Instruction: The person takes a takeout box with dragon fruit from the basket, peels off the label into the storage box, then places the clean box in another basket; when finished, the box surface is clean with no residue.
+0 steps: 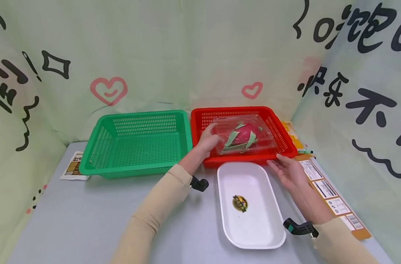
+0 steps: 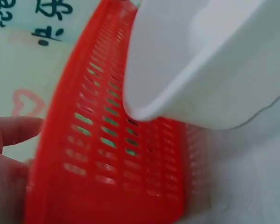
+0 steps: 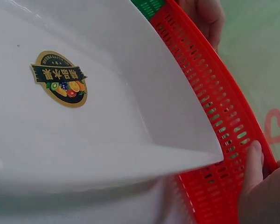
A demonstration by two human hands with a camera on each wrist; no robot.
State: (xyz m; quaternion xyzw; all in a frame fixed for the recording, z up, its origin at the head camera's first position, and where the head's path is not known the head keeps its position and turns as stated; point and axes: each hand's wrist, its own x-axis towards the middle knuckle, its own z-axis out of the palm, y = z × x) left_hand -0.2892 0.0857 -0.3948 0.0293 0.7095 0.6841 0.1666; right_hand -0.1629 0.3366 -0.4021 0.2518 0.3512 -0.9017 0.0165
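A clear plastic box [image 1: 226, 128] with a pink dragon fruit [image 1: 247, 132] inside lies over the red basket [image 1: 281, 137]. My left hand [image 1: 209, 142] grips the box's left end; the left wrist view shows that hand [image 2: 11, 149] partly hidden behind the basket's rim. At the basket's front right corner, my right hand [image 1: 289, 172] holds the rim, with fingers against the outer wall in the right wrist view. A white tray [image 1: 253, 223] bearing a round fruit sticker [image 3: 63, 79] stands in front of the basket, between my forearms.
A green basket [image 1: 134, 170] stands left of the red one. A small brown-and-white packet [image 1: 74, 167] lies beside it. Flat orange-brown packaging [image 1: 335, 200] lies along the right side, and a yellow package [image 1: 292, 135] is behind. Fabric walls surround the table [image 1: 98, 220].
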